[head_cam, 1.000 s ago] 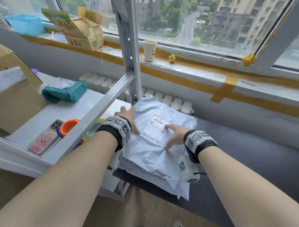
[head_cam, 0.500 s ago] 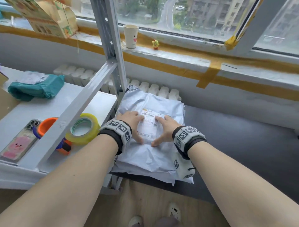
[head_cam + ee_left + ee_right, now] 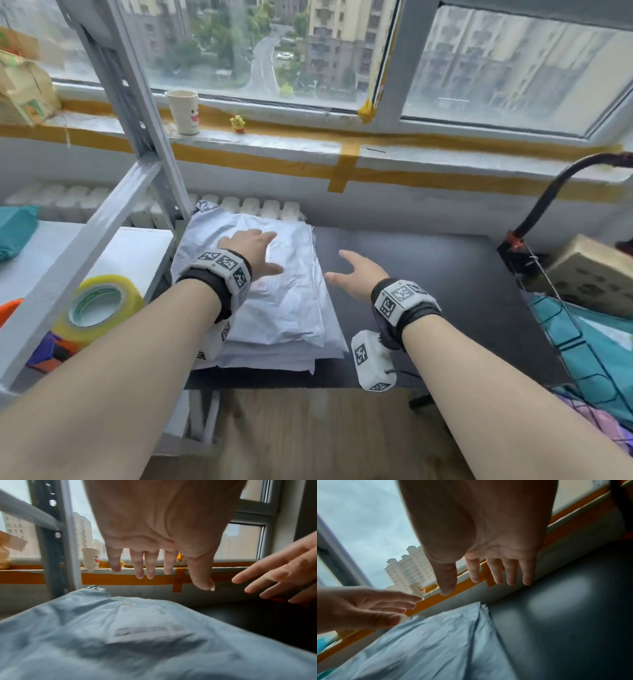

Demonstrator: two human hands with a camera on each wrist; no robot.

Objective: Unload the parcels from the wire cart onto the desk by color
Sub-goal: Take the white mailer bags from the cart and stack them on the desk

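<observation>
A stack of grey parcels point(image 3: 274, 301) lies on the dark worktop point(image 3: 428, 291), hard against the metal shelf post point(image 3: 150, 144). The left hand point(image 3: 253, 251) hovers over the top parcel, fingers point(image 3: 139, 566) straight and spread, holding nothing. The right hand point(image 3: 356, 274) is in the air just right of the stack, above bare worktop, its fingers point(image 3: 510, 572) also loose and empty. At the right edge stands the wire cart point(image 3: 561, 308) with teal parcels point(image 3: 603, 353) inside.

Wide window point(image 3: 479, 65) onto apartment blocks, overcast daylight; taped sill point(image 3: 342, 144); grey shelving upright point(image 3: 137, 113); wood-effect floor point(image 3: 308, 435)
</observation>
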